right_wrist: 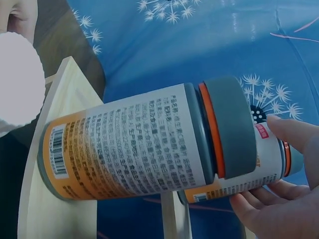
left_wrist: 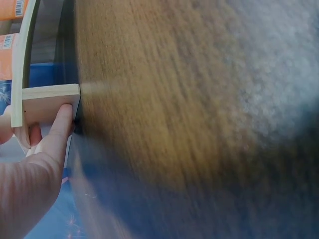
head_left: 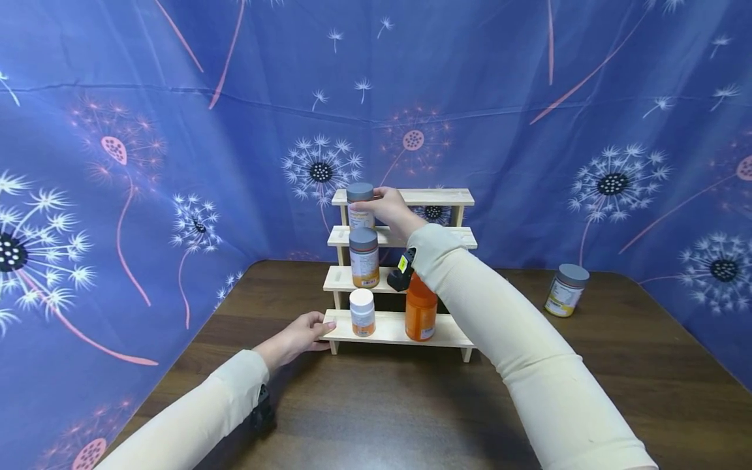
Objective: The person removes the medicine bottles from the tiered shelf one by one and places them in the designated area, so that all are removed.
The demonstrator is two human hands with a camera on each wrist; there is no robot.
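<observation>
A stepped wooden display rack (head_left: 388, 329) stands on the table. My left hand (head_left: 301, 339) grips the left end of its lowest step, thumb above; in the left wrist view a finger lies along the rack's leg (left_wrist: 47, 102). With my right hand (head_left: 388, 207) I hold a grey-lidded supplement bottle (head_left: 360, 217) by its upper part at the left of the second step from the top. One step lower stands a similar grey-lidded bottle (head_left: 364, 261), large in the right wrist view. The lowest step bears a white-capped bottle (head_left: 362, 316) and an orange bottle (head_left: 420, 310), partly behind my right arm.
Another grey-lidded bottle (head_left: 566, 290) stands on the brown wooden table (head_left: 352, 418), to the right of the rack. A blue dandelion-print cloth (head_left: 493, 137) hangs behind the table. My right sleeve crosses in front of the rack's right side.
</observation>
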